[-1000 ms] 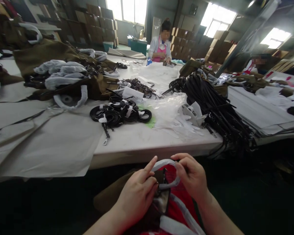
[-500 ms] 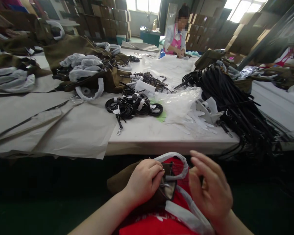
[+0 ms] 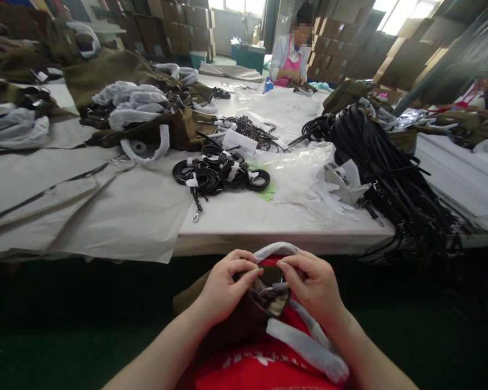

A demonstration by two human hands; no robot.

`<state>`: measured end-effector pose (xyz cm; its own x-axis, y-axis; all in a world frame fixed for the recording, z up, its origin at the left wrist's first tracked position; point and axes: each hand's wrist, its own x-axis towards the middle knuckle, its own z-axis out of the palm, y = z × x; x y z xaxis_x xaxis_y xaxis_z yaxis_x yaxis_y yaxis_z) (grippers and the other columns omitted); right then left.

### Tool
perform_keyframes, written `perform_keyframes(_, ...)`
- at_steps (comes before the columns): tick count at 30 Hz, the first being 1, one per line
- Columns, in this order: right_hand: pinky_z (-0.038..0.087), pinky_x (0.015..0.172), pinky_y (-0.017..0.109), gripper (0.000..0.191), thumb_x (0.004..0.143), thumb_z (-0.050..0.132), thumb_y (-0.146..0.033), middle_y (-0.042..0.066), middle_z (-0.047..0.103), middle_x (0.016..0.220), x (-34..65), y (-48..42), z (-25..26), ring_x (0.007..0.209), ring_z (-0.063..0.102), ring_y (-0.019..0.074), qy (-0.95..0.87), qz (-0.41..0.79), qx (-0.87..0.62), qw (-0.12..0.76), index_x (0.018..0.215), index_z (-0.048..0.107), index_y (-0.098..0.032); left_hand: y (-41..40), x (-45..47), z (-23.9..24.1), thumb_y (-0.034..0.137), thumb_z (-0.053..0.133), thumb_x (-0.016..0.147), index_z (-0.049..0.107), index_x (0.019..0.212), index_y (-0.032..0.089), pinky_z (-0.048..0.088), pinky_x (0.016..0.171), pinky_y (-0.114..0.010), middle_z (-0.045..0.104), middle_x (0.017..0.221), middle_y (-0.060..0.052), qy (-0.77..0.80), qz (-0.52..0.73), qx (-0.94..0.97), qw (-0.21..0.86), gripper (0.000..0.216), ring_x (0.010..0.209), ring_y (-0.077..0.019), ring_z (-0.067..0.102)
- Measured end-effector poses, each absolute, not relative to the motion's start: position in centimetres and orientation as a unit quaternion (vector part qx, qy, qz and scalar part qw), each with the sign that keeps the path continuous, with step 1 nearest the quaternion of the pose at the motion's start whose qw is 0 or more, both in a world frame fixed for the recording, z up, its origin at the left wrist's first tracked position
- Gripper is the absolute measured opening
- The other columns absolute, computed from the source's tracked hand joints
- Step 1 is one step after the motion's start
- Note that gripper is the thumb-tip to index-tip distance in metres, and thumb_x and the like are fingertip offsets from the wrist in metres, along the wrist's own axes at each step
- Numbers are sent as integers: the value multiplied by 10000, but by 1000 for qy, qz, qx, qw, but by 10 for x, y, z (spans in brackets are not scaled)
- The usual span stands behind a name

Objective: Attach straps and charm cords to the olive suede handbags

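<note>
Brown bag (image 3: 236,325) on person's lap, against red cloth (image 3: 264,374); mouth gaping, pale lining showing, contents too shadowed to tell. Left hand (image 3: 228,284) and right hand (image 3: 315,281) above mouth, each with thumb and finger pinched on thin strand (image 3: 269,261) drawn between them. Wrapped handle (image 3: 276,248) arching just behind. Beyond, on table (image 3: 284,230): coiled black straps (image 3: 223,173), clear plastic (image 3: 296,162), more bags (image 3: 109,70) heaped left. Cardboard boxes (image 3: 331,54) stacked at back, insides hidden.

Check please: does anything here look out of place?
Slightly: at right, the loose heap of long black straps looks untidy, partly hanging over the edge of the white table, while other black straps lie coiled.
</note>
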<state>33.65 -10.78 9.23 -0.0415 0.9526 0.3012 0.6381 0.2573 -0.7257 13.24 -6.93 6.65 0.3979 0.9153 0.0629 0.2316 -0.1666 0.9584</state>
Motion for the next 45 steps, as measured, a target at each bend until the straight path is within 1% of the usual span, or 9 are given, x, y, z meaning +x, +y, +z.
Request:
perform_keyframes(6,391,478,249,202,875,617,-258,17,632,591,333,-112,91,497,514,126,-665,257,-567,413,718,714,-177,-59,131,65,288,560,897,709,732,162,535,812,-293,709,912,-77,417,326,652,544,256,851,-180,663)
perform_keyframes(9,425,496,248,216,879,620,-290,30,660,622,333,-112,85,528,550,137,-620,303,-583,429,731,723,-170,-66,130,76,234,552,881,736,859,193,506,889,-323,706,998,-69,402,286,712,499,190,941,-195,649)
perform_keyframes(12,422,481,242,227,881,623,-320,26,651,614,334,-111,81,515,537,134,-587,332,-597,435,750,728,-167,-73,130,92,152,646,758,730,936,237,462,959,-355,690,1064,-43,369,218,788,442,214,1018,-218,619)
perform_keyframes(15,432,486,240,218,871,633,-314,31,658,628,335,-111,80,530,547,138,-587,330,-591,444,739,725,-167,-75,136,104,100,649,696,709,792,231,469,862,-365,684,909,-30,357,161,844,366,173,883,-211,628)
perform_keyframes(20,409,444,226,242,869,641,-341,24,643,584,335,-116,84,476,517,124,-586,329,-600,434,733,729,-161,-72,146,100,166,630,807,680,692,191,447,777,-389,674,785,-47,403,164,860,267,127,787,-221,616)
perform_keyframes(24,352,404,209,273,869,640,-360,11,607,542,336,-122,84,428,454,98,-586,333,-608,419,716,721,-148,-61,139,83,262,596,885,728,739,195,475,781,-305,703,868,-38,457,278,754,382,208,814,-178,643)
perform_keyframes(29,381,454,219,216,859,639,-306,24,640,590,332,-121,82,470,489,108,-622,315,-601,390,731,725,-155,-51,130,69,386,469,957,756,765,171,483,691,-246,685,834,-42,454,284,670,514,407,751,-152,647)
perform_keyframes(38,326,442,216,218,846,627,-282,-2,586,521,327,-116,82,445,436,89,-627,306,-612,372,694,717,-153,-51,132,69,392,505,945,742,725,159,474,695,-241,679,804,-45,442,281,663,535,399,718,-145,635)
perform_keyframes(45,309,436,216,273,823,643,-355,3,566,517,330,-111,73,465,420,93,-562,395,-627,368,671,717,-142,-52,131,66,377,488,948,752,756,166,469,730,-239,680,845,-50,433,265,670,542,388,764,-150,639)
